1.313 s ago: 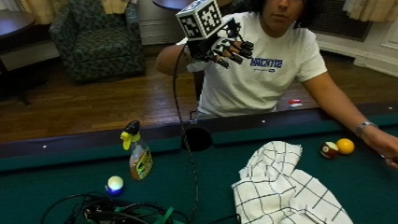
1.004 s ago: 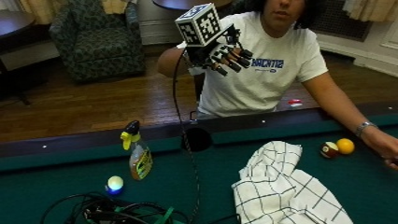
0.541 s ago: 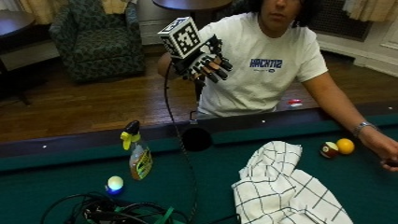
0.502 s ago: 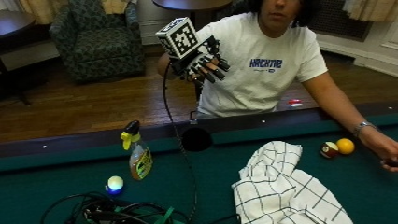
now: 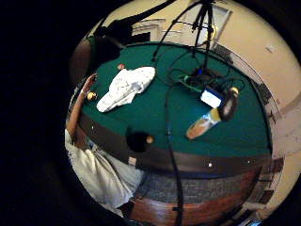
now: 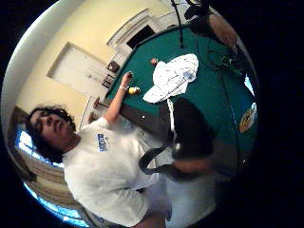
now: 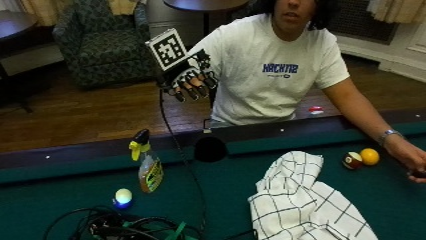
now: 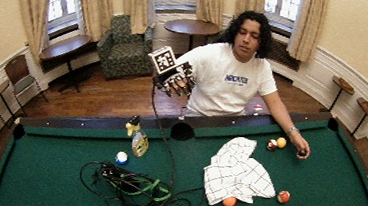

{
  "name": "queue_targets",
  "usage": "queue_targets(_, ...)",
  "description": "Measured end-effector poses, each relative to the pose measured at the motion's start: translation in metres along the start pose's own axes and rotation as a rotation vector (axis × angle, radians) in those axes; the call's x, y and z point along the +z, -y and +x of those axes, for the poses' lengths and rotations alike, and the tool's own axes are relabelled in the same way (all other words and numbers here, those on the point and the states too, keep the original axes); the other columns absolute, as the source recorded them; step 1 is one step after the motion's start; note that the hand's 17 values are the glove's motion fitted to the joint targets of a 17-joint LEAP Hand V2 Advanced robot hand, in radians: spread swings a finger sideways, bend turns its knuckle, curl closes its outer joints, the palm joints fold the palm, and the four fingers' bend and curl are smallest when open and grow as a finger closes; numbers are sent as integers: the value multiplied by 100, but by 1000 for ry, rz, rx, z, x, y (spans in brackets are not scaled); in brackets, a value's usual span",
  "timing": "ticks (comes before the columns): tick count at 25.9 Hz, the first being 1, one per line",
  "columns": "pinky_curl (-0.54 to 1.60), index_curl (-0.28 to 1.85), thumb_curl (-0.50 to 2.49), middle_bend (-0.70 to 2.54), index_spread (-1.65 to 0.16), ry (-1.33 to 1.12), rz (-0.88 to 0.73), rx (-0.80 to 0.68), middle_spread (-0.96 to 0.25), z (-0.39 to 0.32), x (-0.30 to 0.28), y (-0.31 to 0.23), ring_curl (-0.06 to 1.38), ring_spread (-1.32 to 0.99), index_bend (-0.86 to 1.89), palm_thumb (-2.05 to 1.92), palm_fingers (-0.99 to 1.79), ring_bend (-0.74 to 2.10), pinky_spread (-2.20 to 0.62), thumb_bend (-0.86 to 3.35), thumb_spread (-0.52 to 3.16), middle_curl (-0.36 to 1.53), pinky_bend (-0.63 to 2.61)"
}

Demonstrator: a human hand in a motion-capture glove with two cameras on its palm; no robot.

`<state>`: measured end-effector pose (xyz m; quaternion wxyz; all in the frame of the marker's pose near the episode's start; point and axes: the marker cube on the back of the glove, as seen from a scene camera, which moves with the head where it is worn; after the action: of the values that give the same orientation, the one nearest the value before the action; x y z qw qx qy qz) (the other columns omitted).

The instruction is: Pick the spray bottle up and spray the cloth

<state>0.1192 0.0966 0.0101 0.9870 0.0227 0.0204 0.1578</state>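
Your gloved right hand point(image 7: 190, 80) is up in the air over the rail of the pool table point(image 7: 60, 187), fingers relaxed and pointing down, holding nothing. The spray bottle point(image 7: 148, 165) stands upright on the felt below it, near the rail, just beside a white ball point(image 7: 123, 196). The checked cloth point(image 7: 306, 205) lies crumpled well off to the side, near your bare hand point(image 7: 413, 160)

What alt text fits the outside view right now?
A person's black-gloved right hand hangs raised, fingers relaxed, above the green pool table, where a yellow-triggered spray bottle stands upright left of a crumpled white checked cloth.
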Motion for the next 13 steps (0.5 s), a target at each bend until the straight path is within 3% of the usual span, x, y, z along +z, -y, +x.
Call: queue_targets(13,30,29,33,19,-40,120,190,121,-10,108,-7,-32,27,-10,15,58,63,28,20,15,127,31,29)
